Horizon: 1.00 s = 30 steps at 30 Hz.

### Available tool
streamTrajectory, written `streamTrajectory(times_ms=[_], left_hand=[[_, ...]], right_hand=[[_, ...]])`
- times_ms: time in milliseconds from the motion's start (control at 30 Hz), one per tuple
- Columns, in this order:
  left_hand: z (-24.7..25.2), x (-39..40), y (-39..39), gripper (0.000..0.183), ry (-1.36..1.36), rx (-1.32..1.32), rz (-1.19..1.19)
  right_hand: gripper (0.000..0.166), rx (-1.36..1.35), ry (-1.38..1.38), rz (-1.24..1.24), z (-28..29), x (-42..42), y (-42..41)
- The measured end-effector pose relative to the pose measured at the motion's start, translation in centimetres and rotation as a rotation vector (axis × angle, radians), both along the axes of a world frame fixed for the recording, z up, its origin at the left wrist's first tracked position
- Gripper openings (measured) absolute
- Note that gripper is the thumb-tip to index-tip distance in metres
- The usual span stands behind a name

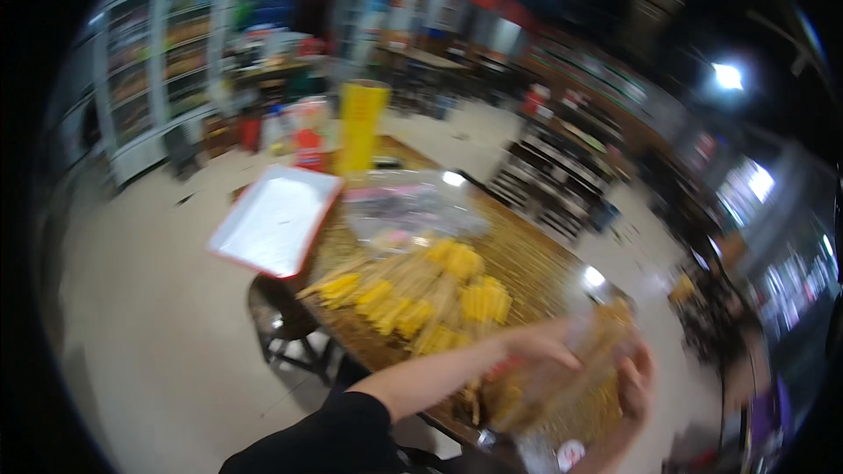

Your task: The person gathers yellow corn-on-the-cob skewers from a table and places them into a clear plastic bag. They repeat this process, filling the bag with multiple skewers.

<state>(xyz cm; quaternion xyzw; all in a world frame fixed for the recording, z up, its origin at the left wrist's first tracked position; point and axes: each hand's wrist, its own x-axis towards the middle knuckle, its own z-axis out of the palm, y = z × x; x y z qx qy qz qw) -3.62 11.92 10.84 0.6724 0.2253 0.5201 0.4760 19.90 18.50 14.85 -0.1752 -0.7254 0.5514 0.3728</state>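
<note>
Both arms reach over a brown patterned table. Between my hands is a long bundle of thin sticks in clear plastic, blurred by motion. My left hand grips its near left side, thumb laid across it. On the right side, my right hand curls its fingers around the bundle. Left of the hands lie several bundles of thin wooden sticks with yellow pieces at their ends, fanned across the table. Behind them rests a crumpled clear plastic bag; its contents are too blurred to tell.
A white tray with a red rim overhangs the table's left side, above a dark stool. A yellow cylinder stands at the far end, beside a red-and-white container. Glass-door refrigerators and dark benches stand beyond.
</note>
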Motion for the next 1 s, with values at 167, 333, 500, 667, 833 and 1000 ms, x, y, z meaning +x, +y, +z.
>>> streamTrajectory(times_ms=[167, 333, 500, 667, 833, 1000], left_hand=[[0.5, 0.3, -0.5, 0.075, 0.383, -0.015, 0.335], [-0.2, 1.2, 0.0, 0.055, 0.178, 0.328, 0.411], [2.1, 2.7, -1.7, 0.05, -0.011, 0.239, 0.598], [6.4, 2.9, -4.1, 0.037, 0.668, 0.265, 0.895], [8.0, 0.6, -3.2, 0.033, 0.415, -0.127, 0.455], [10.5, -2.3, -2.2, 0.042, 0.068, -0.562, -0.063]], right_hand=[[0.075, 0.109, -0.058, -0.105, 4.1, -3.9, -4.3], [0.08, 0.092, -0.05, -0.133, 4.7, -4.6, -4.9], [0.088, 0.057, 0.036, -0.004, 4.9, -4.3, -5.3], [0.083, 0.369, -0.295, -0.208, 5.8, -3.4, -4.6], [0.072, 0.496, -0.446, -0.25, 8.2, -4.5, -5.2], [0.065, 0.516, -0.547, -0.212, 9.6, -4.8, -6.0]])
